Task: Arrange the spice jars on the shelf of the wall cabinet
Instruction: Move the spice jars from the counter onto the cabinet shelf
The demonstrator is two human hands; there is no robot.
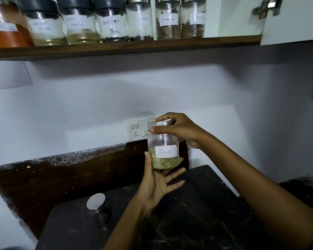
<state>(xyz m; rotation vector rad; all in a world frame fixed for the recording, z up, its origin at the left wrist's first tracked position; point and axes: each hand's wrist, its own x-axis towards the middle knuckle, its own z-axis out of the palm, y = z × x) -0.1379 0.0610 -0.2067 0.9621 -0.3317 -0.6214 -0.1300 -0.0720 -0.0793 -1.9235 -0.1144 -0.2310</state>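
Overhead, one shelf (116, 49) carries seven jars (167, 18) in a row, three of them with black lids, the rest steel-capped or cut off at the top. Near the person, one dark counter (197, 213) bears a single steel-lidded jar (96, 204) at its left. An eighth, the Fennel jar (163, 147), is held upright in the air above the counter, in front of the wall socket (137, 129): clear glass, steel cap, white handwritten label, greenish seeds filling its lower third. The left hand (157, 183) supports its base, fingers straight and spread, thumb up the side. The right hand (179, 129) pinches the cap with curled fingertips.
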